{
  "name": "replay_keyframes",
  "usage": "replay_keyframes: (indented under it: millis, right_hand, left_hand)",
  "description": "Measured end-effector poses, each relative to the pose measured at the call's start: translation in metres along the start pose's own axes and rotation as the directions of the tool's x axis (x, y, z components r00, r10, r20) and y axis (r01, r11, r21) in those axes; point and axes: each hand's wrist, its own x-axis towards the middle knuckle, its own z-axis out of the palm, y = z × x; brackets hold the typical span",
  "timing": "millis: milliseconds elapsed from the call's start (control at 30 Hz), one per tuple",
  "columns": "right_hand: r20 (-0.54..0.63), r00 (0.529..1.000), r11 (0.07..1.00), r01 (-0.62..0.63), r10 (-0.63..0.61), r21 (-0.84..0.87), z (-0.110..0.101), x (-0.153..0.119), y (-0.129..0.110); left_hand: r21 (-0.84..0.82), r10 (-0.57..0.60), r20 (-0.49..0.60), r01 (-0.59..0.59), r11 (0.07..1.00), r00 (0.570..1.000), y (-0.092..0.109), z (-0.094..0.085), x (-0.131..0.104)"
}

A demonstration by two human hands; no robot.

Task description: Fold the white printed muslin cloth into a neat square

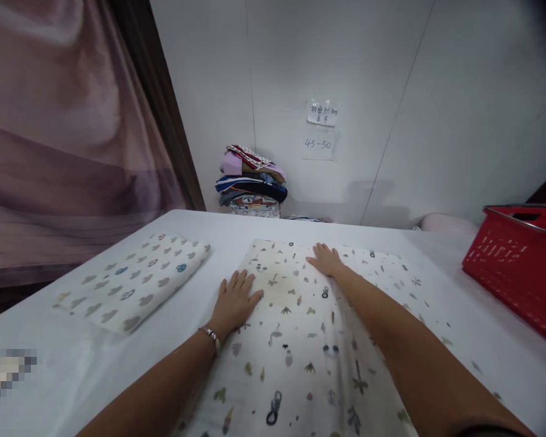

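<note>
While the white cloth with small plant prints (289,321) lies spread on the smooth white table (227,240), one folded white cloth with grey cloud prints (141,280) lies to its left. My left hand (236,300) rests palm down over the plant-print cloth's left edge, fingers spread, gripping nothing. Beyond this cloth stands a stack of colourful folded fabrics (253,189). My right hand (326,261), equally flat and holding nothing, rests near its far edge. To its right is a red plastic basket (519,279).

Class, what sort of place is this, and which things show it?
Probably an indoor fabric workspace: a white table, a leaf-print cloth lying on it, and stacked textiles beyond.
</note>
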Motion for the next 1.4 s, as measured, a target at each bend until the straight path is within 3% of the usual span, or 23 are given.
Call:
replay_keyframes:
  millis: [67,167,267,367,533,633,733,867,967,1067,1200,1300,1400]
  right_hand:
    - [-0.034,0.999,1.0,-0.008,0.008,-0.002,0.002,0.003,-0.01]
    - [-0.066,0.994,0.996,0.092,-0.092,0.002,0.003,0.01,-0.031]
    - [-0.007,0.984,0.983,0.18,-0.18,0.026,0.003,0.018,-0.051]
    - [0.019,0.986,0.985,0.167,-0.168,0.039,0.0,0.023,-0.061]
    - [-0.006,0.989,0.988,0.148,-0.148,0.05,-0.004,-0.003,-0.059]
    - [-0.021,0.991,0.989,0.133,-0.132,0.059,-0.004,-0.052,-0.042]
    - [-0.002,0.997,0.994,0.076,-0.076,0.072,-0.002,-0.121,-0.006]
    - [-0.034,0.987,0.988,-0.156,0.156,0.02,0.008,-0.215,0.06]
    - [-0.069,0.942,0.944,-0.331,0.329,-0.013,0.013,-0.26,0.098]
    - [-0.063,0.927,0.929,-0.371,0.37,-0.002,0.011,-0.276,0.113]
    - [-0.085,0.922,0.925,-0.38,0.377,-0.022,0.004,-0.281,0.114]
    - [-0.13,0.914,0.919,-0.393,0.385,-0.04,0.009,-0.292,0.117]
    - [-0.103,0.912,0.918,-0.396,0.397,0.03,0.015,-0.301,0.123]
  left_hand:
    - [-0.004,-0.006,0.003,0.006,1.0,1.0,0.0,0.0,0.0]
    - [-0.007,-0.003,-0.013,0.003,1.0,1.0,0.0,0.001,-0.001]
    - [-0.007,-0.001,-0.019,0.001,1.0,1.0,0.0,0.001,-0.001]
    - [-0.003,0.0,-0.016,0.0,1.0,1.0,0.001,0.0,-0.001]
    - [-0.024,-0.007,0.014,0.007,1.0,1.0,0.003,-0.004,-0.001]
    - [-0.033,-0.01,0.03,0.011,0.999,0.999,0.003,-0.006,0.001]
    - [-0.051,-0.011,0.058,0.014,0.999,0.998,0.003,-0.007,0.003]
    - [-0.08,-0.001,0.07,0.006,0.997,0.998,0.002,-0.009,0.004]
    - [-0.09,0.014,0.059,-0.008,0.996,0.998,0.0,-0.01,0.006]
    - [-0.091,0.041,0.071,-0.034,0.995,0.997,-0.002,-0.012,0.012]
    - [-0.071,0.067,0.073,-0.062,0.996,0.995,-0.004,-0.02,0.011]
    - [-0.049,0.216,0.015,-0.215,0.975,0.976,-0.003,-0.021,-0.01]
    - [-0.081,0.344,0.061,-0.339,0.937,0.937,-0.001,-0.017,-0.036]
